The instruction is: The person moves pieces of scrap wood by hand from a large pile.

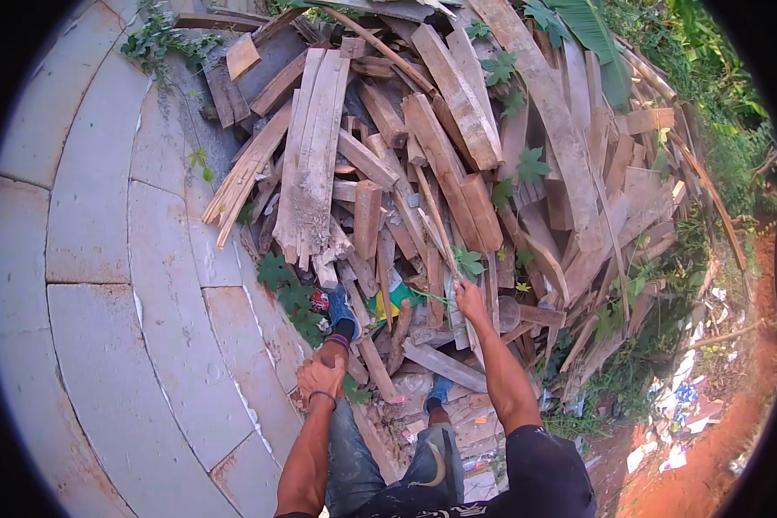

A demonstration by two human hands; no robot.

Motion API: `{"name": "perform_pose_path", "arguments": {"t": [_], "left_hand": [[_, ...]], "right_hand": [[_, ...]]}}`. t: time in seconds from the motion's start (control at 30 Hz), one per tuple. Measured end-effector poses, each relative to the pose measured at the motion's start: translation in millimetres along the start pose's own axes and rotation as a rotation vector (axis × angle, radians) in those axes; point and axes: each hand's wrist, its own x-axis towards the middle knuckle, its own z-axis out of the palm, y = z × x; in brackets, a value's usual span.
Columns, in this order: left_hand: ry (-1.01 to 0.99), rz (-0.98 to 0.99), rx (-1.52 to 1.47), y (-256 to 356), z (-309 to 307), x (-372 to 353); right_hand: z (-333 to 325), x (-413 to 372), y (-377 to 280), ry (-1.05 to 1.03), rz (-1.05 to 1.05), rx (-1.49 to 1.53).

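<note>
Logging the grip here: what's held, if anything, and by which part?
The right hand grips a thin stick near its lower visible end; the left hand rests on the left leg, apparently holding nothing.

The wall slabs (pixel 91 224) are pale grey, streaked with rust-brown stains and ruled by whitish joint lines, while the wood ranges from the weathered grey of a wide plank (pixel 315 147) to the warm reddish brown of the beams (pixel 440 164), with a slim tan stick (pixel 441 229) among them and deep green leaves (pixel 533 164) showing between. The clothing runs cooler: a black shirt (pixel 548 470) with white print, faded blue jeans (pixel 351 449), bright blue shoes (pixel 341 306), a dark sock (pixel 343 329) with pinkish bands (the wristband (pixel 323 397) is plain dark). A wrapper (pixel 394 301) shows yellow and green, the soil (pixel 695 470) orange-red.
</note>
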Motion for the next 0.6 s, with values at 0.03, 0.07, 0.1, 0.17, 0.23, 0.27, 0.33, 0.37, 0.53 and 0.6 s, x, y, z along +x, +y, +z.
{"name": "perform_pose_path", "arguments": {"t": [0.03,0.07,0.1,0.17,0.23,0.27,0.33,0.37,0.53,0.6], "left_hand": [[0.012,0.008,-0.002,1.4,2.7,-2.5],[0.03,0.01,-0.003,1.7,5.7,-6.4],[0.046,0.012,0.001,0.6,6.1,-8.2],[0.046,0.018,0.012,1.4,0.9,-11.0],[0.031,0.011,0.033,3.1,1.8,-7.0],[0.025,0.017,0.03,2.0,2.9,-4.3],[0.033,0.028,0.006,-0.2,-1.9,0.5],[0.033,0.037,0.015,-1.8,-2.6,3.9],[0.028,0.019,0.022,-4.4,-15.6,10.1],[0.025,0.022,0.018,-4.5,-13.6,15.2]], "right_hand": [[-4.5,4.1,6.7,-0.035,-0.024,0.031],[-6.5,5.8,13.3,-0.074,-0.042,0.067],[-15.3,13.2,13.3,-0.095,0.049,0.041],[-38.8,32.5,15.0,0.004,0.004,-0.029],[-57.2,58.2,10.8,0.237,0.002,-0.115],[-65.4,71.3,8.7,0.24,0.006,-0.122],[-77.4,99.7,-1.6,0.207,-0.078,-0.159],[-80.3,113.3,-10.1,0.205,-0.082,-0.16],[-55.2,144.0,-27.9,0.134,0.218,-0.276],[-48.3,151.3,-15.9,0.198,0.193,-0.257]]}}
